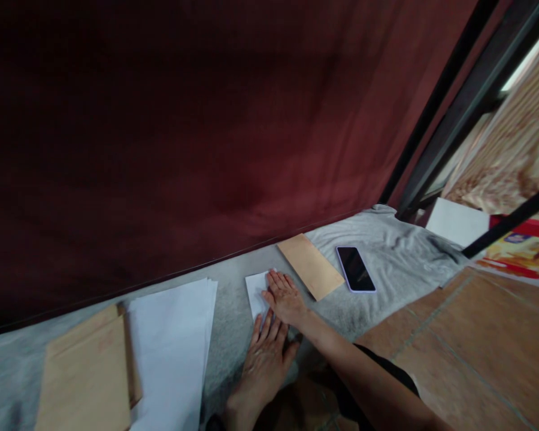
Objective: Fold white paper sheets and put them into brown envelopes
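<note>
A small white sheet of paper (257, 290), which looks folded, lies on the grey cloth under both hands. My left hand (266, 353) rests on its near end, fingers stretched out and slightly spread. Flat across its right side lies my right hand (285, 299), fingers extended, covering part of the paper. Just right of the hands is a single brown envelope (312, 266). To the left lies a stack of white paper sheets (173, 347), beside a pile of larger brown envelopes (87, 377).
A phone (356, 269) with a dark screen and a lilac edge lies right of the envelope. The grey cloth (395, 263) is wrinkled there. A dark red fabric wall (251, 149) rises behind. Black metal bars (440, 102), a colourful box (521, 251) and floor tiles (485, 341) are at the right.
</note>
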A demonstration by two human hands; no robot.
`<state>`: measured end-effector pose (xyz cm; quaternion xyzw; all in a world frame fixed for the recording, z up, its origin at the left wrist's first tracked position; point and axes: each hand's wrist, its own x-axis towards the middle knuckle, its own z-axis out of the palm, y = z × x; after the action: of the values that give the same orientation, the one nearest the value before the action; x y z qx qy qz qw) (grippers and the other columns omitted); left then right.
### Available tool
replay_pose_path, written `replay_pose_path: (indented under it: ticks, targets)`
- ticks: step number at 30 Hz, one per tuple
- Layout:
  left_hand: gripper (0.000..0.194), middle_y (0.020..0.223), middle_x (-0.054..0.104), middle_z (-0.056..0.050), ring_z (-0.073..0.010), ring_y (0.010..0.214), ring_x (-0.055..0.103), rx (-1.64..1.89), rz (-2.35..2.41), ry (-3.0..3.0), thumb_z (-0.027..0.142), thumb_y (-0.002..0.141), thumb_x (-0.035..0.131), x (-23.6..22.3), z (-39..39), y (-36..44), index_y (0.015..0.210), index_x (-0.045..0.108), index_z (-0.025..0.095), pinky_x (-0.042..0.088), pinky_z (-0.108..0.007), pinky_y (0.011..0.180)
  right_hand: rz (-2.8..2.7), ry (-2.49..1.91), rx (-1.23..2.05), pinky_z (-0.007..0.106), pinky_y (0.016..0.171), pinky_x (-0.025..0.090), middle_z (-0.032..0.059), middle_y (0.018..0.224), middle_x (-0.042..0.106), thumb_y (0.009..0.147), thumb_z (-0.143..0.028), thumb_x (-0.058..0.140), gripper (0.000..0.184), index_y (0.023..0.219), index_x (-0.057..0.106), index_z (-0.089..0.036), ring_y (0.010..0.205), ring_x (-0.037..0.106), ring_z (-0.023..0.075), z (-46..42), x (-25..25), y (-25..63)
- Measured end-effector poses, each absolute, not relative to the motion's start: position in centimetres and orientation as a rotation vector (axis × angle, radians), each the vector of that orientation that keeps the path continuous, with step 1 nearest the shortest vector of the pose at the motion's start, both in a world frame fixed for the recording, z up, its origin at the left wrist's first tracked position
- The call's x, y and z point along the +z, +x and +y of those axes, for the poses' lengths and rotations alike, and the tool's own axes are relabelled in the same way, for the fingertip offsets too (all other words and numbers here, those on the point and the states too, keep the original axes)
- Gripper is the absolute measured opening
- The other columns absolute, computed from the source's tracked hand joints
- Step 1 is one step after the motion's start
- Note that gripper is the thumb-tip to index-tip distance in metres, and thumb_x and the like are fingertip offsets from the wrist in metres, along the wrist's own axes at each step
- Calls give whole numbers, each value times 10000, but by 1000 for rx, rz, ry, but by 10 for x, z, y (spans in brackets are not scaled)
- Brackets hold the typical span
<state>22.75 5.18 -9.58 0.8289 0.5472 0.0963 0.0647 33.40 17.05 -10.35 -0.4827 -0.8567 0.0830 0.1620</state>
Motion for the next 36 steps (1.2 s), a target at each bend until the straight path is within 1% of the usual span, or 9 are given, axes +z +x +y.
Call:
replay_pose_path:
  ticks: [4,9,13,19,23,26,30,33,36]
  targets:
    - [589,1553,431,-132,-272,1451,380,278,1580,2450,474,994,396,-95,48,216,1495,416,163,361,-514,1179,-2444,-1357,229,435,1216,237,157,1580,337,1059,-448,300,607,1524,363,-63,1481,297,257,167,-109,343]
    - [505,1540,460,-111,-231,1422,429,479,1712,2334,344,1010,346,-100,50,204,1478,440,178,424,-447,1144,-2452,-1312,213,456,1220,229,128,1604,303,1056,-408,337,583,1549,316,-98,1488,279,257,163,-112,353]
    - [484,1556,439,-110,-256,1448,386,680,1982,2196,323,994,333,-109,62,196,1432,489,188,393,-466,1161,-2449,-1290,225,494,1206,259,118,1607,302,1044,-383,376,562,1555,319,-154,1485,288,261,158,-103,354]
    - [477,1498,485,-195,-345,1406,435,705,2095,2101,305,964,343,-118,74,195,1355,539,115,384,-546,1141,-2511,-1175,238,472,1214,245,107,1604,312,1051,-416,360,549,1536,364,-158,1476,311,252,142,-99,351]
    - [475,1475,513,-170,-331,1356,490,921,2060,1939,276,926,405,-114,80,197,1369,525,152,402,-538,1125,-2524,-1198,242,465,1213,239,97,1598,321,1052,-440,365,552,1541,354,-184,1471,322,240,137,-104,353]
    - [491,1366,602,-149,-296,1267,566,1077,1994,1705,293,894,467,-106,88,195,1367,526,174,459,-497,1073,-2530,-1203,254,467,1216,225,95,1599,316,1052,-467,353,570,1550,334,-191,1473,318,243,138,-105,354]
    - [607,1095,701,-125,-244,915,690,1170,1904,1337,290,804,564,-99,99,193,1389,500,139,560,-424,851,-2528,-1213,273,467,1218,217,97,1598,316,1054,-464,345,565,1543,350,-182,1474,316,248,138,-101,353]
    - [691,794,689,-26,-205,700,663,1217,1822,1102,269,738,606,-97,103,192,1402,486,120,548,-367,726,-2523,-1224,270,472,1217,224,108,1595,320,1052,-459,354,562,1537,364,-175,1473,317,249,136,-95,354]
    - [715,697,645,23,-188,656,637,1320,1737,909,249,682,642,-92,104,191,1374,516,118,524,-332,687,-2553,-1143,283,496,1224,204,127,1594,323,1024,-533,391,643,1549,338,-164,1475,311,267,133,-87,357]
